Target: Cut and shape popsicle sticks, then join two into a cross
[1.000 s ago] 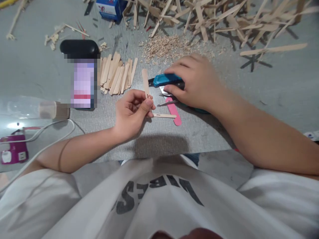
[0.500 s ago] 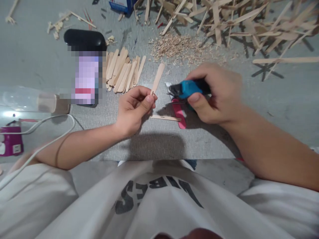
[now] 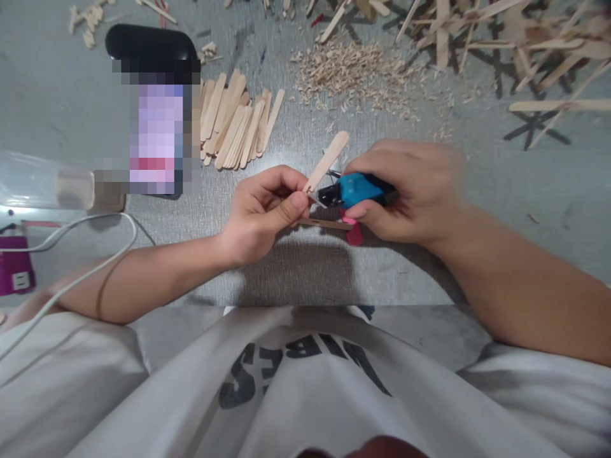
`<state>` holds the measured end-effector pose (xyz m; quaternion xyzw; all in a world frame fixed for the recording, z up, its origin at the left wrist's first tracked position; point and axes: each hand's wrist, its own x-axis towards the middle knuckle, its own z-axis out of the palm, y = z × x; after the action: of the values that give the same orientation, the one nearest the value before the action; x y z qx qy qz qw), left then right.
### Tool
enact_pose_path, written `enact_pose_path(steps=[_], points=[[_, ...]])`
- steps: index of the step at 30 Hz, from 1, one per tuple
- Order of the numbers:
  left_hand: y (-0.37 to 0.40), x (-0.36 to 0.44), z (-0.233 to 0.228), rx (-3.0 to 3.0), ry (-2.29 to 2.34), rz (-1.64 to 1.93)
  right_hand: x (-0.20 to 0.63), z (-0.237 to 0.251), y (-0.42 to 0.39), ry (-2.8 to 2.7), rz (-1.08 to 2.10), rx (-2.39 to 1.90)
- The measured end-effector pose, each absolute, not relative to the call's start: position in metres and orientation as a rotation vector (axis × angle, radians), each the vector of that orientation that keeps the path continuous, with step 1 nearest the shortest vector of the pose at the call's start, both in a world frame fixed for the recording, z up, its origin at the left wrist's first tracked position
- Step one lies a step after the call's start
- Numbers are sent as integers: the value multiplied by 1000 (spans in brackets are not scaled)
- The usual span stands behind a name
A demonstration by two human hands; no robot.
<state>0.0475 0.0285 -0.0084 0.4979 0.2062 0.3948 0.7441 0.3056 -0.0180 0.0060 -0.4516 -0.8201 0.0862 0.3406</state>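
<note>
My left hand (image 3: 265, 213) pinches the lower end of a wooden craft stick (image 3: 328, 160) that slants up to the right. My right hand (image 3: 410, 191) grips a blue-handled cutter (image 3: 351, 189), whose dark tip sits against the stick just beside my left thumb. Under both hands lie a thin wooden strip (image 3: 329, 223) and a pink flat stick (image 3: 353, 233) on the grey table (image 3: 310, 273).
A fan of craft sticks (image 3: 233, 127) lies left of centre beside a blurred phone (image 3: 157, 133). Wood shavings (image 3: 356, 73) and a heap of loose sticks (image 3: 501, 38) fill the back. A white cable (image 3: 95, 235) and a magenta charger (image 3: 14, 270) sit left.
My right hand lifted the blue cutter off the table and carried it left to the stick. The stick in my left hand tilted further to the right.
</note>
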Motion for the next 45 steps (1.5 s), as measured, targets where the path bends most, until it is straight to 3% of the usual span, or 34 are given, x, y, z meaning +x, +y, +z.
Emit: enact_pose_path(steps=[31,45], points=[[32,48,-7,973,513,753,306,-5,-10,-2113,190,-1072],[34,42,-8,1052,508,672,301,4,-16,-2113,333,-1095]])
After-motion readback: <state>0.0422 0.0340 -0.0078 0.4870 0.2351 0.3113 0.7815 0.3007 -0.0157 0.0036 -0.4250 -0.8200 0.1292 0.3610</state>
